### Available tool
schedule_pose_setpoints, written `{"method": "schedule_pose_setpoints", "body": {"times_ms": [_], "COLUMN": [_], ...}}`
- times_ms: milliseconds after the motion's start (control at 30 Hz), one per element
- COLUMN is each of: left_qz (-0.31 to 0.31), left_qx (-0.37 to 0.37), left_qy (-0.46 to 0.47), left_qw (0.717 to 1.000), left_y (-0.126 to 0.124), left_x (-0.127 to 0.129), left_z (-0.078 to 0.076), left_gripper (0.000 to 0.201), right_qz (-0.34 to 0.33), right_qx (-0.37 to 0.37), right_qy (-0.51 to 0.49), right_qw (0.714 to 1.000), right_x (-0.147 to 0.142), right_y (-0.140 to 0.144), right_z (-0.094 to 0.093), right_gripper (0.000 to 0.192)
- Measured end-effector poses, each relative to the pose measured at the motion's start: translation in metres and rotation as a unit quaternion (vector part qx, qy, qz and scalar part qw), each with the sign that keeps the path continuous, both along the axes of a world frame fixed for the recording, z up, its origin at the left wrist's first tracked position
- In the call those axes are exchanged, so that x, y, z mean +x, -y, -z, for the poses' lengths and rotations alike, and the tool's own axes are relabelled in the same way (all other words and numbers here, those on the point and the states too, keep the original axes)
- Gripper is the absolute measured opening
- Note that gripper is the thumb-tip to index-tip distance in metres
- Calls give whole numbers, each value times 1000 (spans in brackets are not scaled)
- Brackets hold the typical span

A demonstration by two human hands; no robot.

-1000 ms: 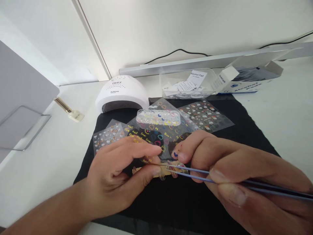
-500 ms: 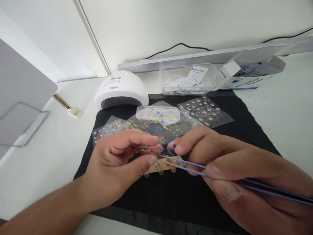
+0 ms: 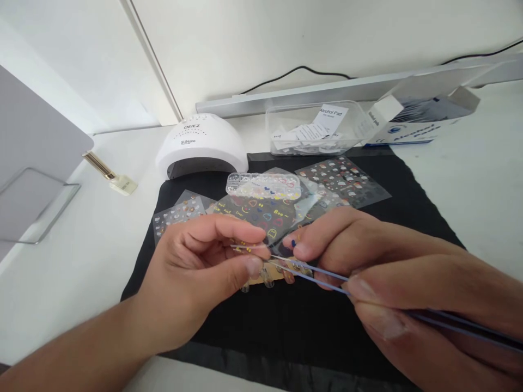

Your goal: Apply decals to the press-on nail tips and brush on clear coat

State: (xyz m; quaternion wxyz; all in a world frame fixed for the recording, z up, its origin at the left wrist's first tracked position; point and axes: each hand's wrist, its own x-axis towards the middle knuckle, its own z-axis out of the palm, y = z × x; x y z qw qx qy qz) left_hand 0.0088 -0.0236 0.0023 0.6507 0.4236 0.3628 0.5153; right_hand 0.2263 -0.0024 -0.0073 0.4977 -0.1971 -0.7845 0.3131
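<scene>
Over the black mat (image 3: 335,326), left hand (image 3: 196,277) pinches a sticker sheet (image 3: 261,212); right hand (image 3: 392,272) grips tweezers (image 3: 310,270), tips at its edge, lifting a decal; steadiness needed.

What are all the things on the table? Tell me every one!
mat: one, black, under the hands
nail lamp: one, white, behind the mat
sticker sheets: several, colourful, on the mat
bead box: one, clear, on the stickers
tub: one, clear, holds white packets, at the back
carton: one, white and blue, back right
cable: one, black, along the wall
fake nails: a few, clear, on a tan strip
tweezers: one, bluish
left hand: pinches a thin clear piece
right hand: grip on tweezers
</scene>
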Motion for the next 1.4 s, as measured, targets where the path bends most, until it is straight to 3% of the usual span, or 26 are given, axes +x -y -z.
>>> {"method": "schedule_pose_setpoints", "body": {"times_ms": [200,333,400,667,800,867,1100,1233,1300,1400], "left_qz": [17,28,26,-15,-39,-45,-29,-36,-39,-29], "left_qx": [-31,-38,-36,5,21,26,20,27,34,34], "left_qy": [48,72,74,23,-16,-28,-15,-27,-29,-14], "left_qw": [998,996,996,1000,999,998,999,999,998,999], "left_y": [0,0,0,1,1,1,2,2,2,2], "left_x": [1,1,1,5,6,5,4,3,3,5], "left_z": [2,4,5,1,-1,-1,0,0,1,1], "left_gripper": [18,18,18,15,13,13,17,14,14,17], "right_qz": [2,13,32,-1,-6,14,9,15,40,51], "right_qx": [6,2,-35,5,24,-7,17,10,-36,-38], "right_qy": [7,5,35,-2,-25,-7,5,-3,17,18], "right_qw": [1000,1000,998,1000,999,1000,1000,1000,998,998], "right_x": [2,1,-1,-3,-8,-10,-1,-4,-7,-7], "right_y": [-2,3,6,-4,1,4,-2,3,6,6], "right_z": [2,-10,-16,-7,-22,-29,-3,-14,-22,-19], "right_gripper": [8,11,15,13,12,11,16,18,17,16]}}
